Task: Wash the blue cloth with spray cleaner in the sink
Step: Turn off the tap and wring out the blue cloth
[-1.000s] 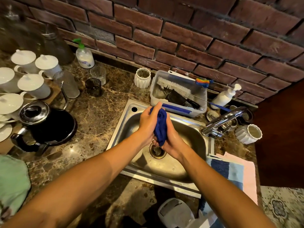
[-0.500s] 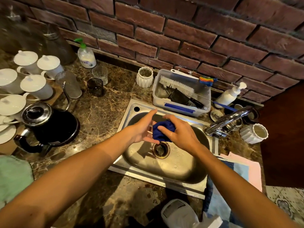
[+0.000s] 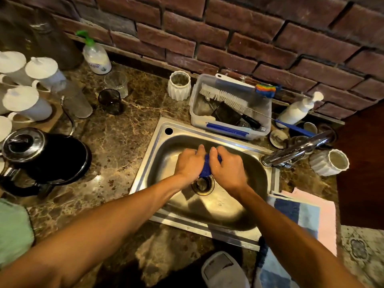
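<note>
Currently the left hand [image 3: 190, 163] and right hand [image 3: 226, 166] both clench the blue cloth [image 3: 205, 168] at frame centre, inside the sink [image 3: 218, 206], above the drain [image 3: 203, 183]. Risk: vigorous wringing may splash the towel [image 3: 299, 213] at lower right.

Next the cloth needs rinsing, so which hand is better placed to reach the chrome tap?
Probably the right hand: the curved chrome tap stands on the steel sink's right rim. Both hands grip the bunched blue cloth, so the left hand can hold it.
</note>
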